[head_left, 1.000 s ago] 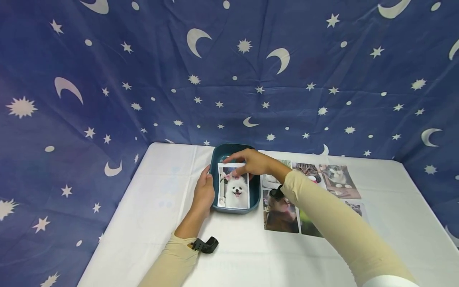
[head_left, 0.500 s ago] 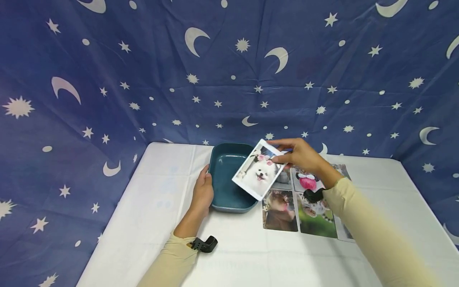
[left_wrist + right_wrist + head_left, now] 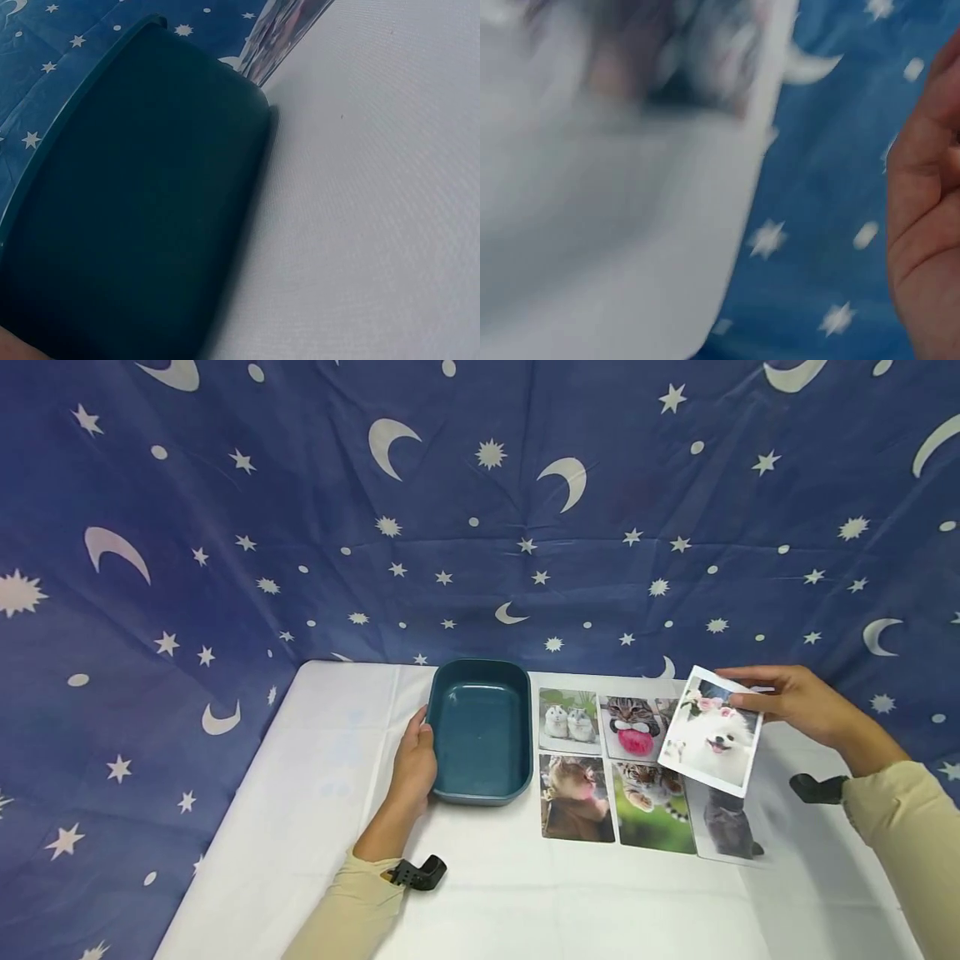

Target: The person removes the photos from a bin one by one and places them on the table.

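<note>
My right hand [image 3: 806,706] pinches a white-bordered photo card [image 3: 712,731] by its upper right edge. The picture on it is a fluffy white dog with pink flowers. The card is held at a slant over the right end of the laid-out cards, and partly covers some. In the right wrist view the card [image 3: 622,217] is blurred, with part of the hand [image 3: 930,217] at the right edge. My left hand [image 3: 411,768] rests against the left wall of a dark teal tray [image 3: 480,793], fingers along its outside. Nothing lies in the tray.
Right of the tray, photo cards lie in two rows: a hamster card [image 3: 568,721], a cat card [image 3: 633,727], a brown animal card [image 3: 576,797], a tiger cub card [image 3: 656,814] and a grey cat card [image 3: 727,831]. A star-patterned blue cloth [image 3: 480,510] hangs behind the white table [image 3: 600,910].
My right hand has lifted the dog card out of the tray and carried it right, past the laid-out cards. My left hand has stayed at the tray.
</note>
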